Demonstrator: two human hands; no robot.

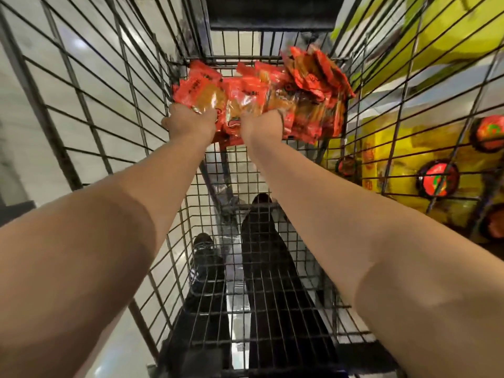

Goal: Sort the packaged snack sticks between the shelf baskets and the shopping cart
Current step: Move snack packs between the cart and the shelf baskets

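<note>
Head view: both arms reach down into the wire shopping cart (114, 85). The left hand (191, 121) and right hand (261, 126) each curl their fingers round the near edge of a loose heap of red snack stick packets (259, 94) at the cart's far end. The packets are slick and fanned out; those at the right (316, 69) sit beyond either grip and could slide off when lifted.

We see a bundle of red-orange snack packets (261, 96) with clear windows showing tan sticks. They fan out, gripped at their near edge, above the far end of our black wire cart (245, 268).
</note>
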